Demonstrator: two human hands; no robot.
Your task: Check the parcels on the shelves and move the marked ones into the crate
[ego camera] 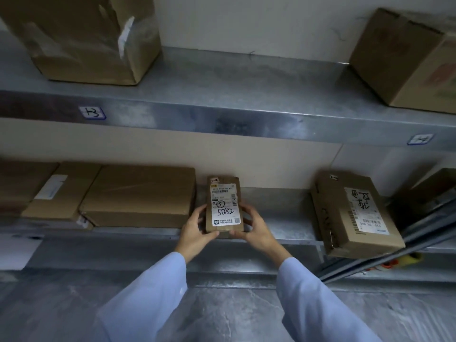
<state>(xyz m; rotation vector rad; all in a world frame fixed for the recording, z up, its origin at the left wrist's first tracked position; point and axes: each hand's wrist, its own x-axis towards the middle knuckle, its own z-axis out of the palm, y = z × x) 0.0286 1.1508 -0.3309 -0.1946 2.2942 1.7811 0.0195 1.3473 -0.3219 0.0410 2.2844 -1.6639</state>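
The step in hand looked like checking: nearest the camera, two pale blue sleeves (153, 292) reached out to a small parcel (223, 203) at the front edge of the lower shelf (283, 233). The left hand (197, 228) and right hand (254, 228) gripped its lower sides, fingers curled round the edges and thumbs under the near end. Whether it rested on the shelf or was lifted could not be told. Its white label (225, 206) faced the camera, with a circled figure and handwritten numbers, so it probably counted as marked. The next move would call for carrying it to the crate, which was out of view. Beyond lay a flat parcel (138, 193) just to the left and another parcel (355, 213) well apart on the right.
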